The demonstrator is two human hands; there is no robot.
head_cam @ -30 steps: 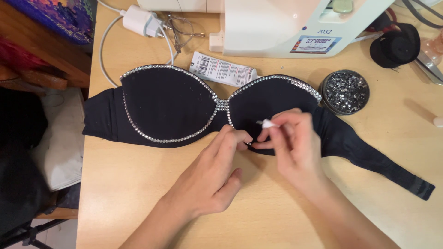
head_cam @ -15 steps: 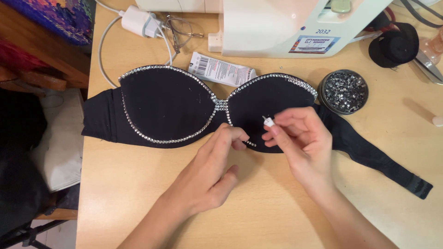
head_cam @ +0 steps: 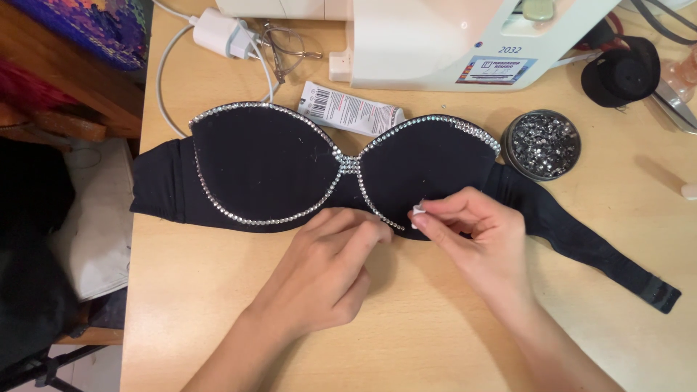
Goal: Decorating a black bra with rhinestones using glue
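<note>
Rhinestones in round tin beside black bra

Left hand curled, palm down; right hand pinching fingertips.

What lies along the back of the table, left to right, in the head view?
White charger → eyeglasses → glue tube → white sewing machine → round tin of rhinestones → roll of black elastic.
</note>
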